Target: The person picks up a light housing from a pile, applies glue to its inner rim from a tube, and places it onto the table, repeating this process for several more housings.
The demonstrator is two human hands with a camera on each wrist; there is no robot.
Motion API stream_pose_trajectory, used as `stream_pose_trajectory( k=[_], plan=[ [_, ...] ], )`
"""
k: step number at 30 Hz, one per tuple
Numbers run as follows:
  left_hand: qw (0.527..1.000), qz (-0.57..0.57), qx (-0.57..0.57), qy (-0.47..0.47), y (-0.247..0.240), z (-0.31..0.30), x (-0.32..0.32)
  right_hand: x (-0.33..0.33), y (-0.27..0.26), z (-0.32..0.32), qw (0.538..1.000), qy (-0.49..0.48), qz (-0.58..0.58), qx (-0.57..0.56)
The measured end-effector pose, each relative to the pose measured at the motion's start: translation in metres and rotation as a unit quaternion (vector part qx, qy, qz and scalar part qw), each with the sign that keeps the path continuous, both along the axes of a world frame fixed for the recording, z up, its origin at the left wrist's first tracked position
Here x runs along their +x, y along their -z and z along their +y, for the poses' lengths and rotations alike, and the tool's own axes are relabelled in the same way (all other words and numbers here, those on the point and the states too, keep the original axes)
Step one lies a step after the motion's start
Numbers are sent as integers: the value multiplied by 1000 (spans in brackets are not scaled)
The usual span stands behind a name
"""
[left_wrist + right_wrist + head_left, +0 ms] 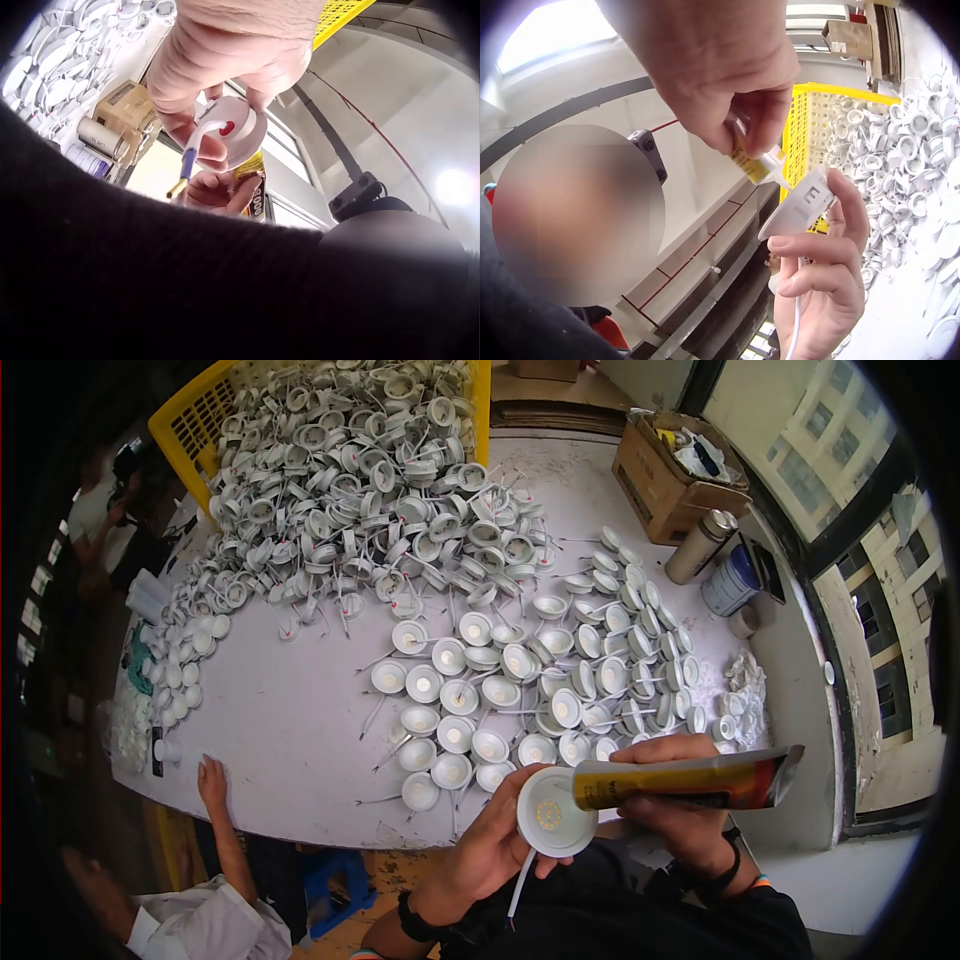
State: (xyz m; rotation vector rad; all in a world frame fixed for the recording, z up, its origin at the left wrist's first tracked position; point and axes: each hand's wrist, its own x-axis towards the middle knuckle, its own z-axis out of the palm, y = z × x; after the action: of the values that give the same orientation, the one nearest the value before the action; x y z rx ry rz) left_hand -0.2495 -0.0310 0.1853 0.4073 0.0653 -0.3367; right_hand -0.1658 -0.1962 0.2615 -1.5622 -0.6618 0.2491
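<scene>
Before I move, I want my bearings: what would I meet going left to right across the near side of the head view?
Another person's white shirt, a blue stool, the left hand, the round white lamp cup, the yellow tube.

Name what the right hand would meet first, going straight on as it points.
Likely the white lamp in the left hand; the tube points towards its rim, though depth is unclear.
</scene>
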Motion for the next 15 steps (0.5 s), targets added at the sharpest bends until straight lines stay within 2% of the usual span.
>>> stream_pose_trajectory(
  k=[6,9,11,13,15],
  plan=[
    [1000,-14,0,6,-5,-1,-1,-1,1,0,1000,-9,-3,-17],
    [1000,-17,-3,9,-6,-1,-2,-3,3,0,999,2,34,17],
    [1000,-21,-4,11,-7,-2,-2,-3,1,-1,1000,-3,15,-18],
    [998,-14,65,10,-5,-2,-4,-2,1,-1,1000,-4,6,-22],
    [998,-16,68,8,-6,-2,-5,-3,2,-1,1000,-7,-3,-28]
  ],
)
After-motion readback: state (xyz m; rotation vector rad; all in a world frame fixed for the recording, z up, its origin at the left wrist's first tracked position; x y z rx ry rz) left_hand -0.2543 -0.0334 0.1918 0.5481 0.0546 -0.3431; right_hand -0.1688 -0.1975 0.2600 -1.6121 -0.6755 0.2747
